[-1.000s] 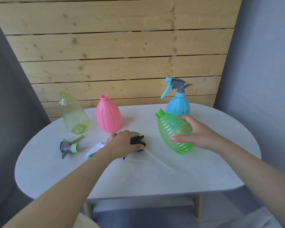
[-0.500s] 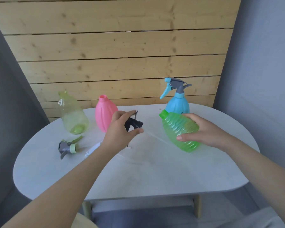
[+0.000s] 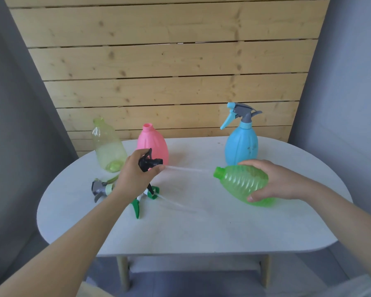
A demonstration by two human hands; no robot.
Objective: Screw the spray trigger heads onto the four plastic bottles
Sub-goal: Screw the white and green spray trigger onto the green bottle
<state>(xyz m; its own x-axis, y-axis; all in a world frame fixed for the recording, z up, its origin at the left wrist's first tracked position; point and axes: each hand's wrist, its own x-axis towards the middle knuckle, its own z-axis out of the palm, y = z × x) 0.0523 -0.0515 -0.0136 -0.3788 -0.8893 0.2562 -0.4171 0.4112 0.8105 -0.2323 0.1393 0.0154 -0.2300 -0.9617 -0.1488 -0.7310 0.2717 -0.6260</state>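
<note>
A person's two bare arms reach over a white oval surface [image 3: 201, 228] set against a wall of pale wooden planks [image 3: 169, 61].

The left hand [image 3: 135, 176] is raised above the surface, its fingers [image 3: 159, 168] clamped on a black spray trigger head [image 3: 149, 162]. A thin clear dip tube [image 3: 186, 169] sticks out sideways from that head, its tip near the open neck of a green ribbed bottle [image 3: 243, 183] but not inside it.

The right hand [image 3: 281, 181] grips that green bottle around its body — fingers wrapped over the top, thumb underneath. The bottle is tilted nearly flat, with its bright green threaded neck pointing left toward the tube.

Toward the back of the surface stand three more bottles, all upright. On the left is a clear yellow-green bottle [image 3: 108, 144] with no head. Just to its right is a pink bottle [image 3: 153, 142], also open at the neck, partly behind the left hand. On the right stands a blue bottle [image 3: 241, 144] already fitted with a grey and blue trigger head [image 3: 239, 113].

Two loose heads lie on the surface by the left wrist — a grey one with a pale green collar [image 3: 100, 188], and a white one with a green lever [image 3: 141, 199], whose clear tube trails to the right.
</note>
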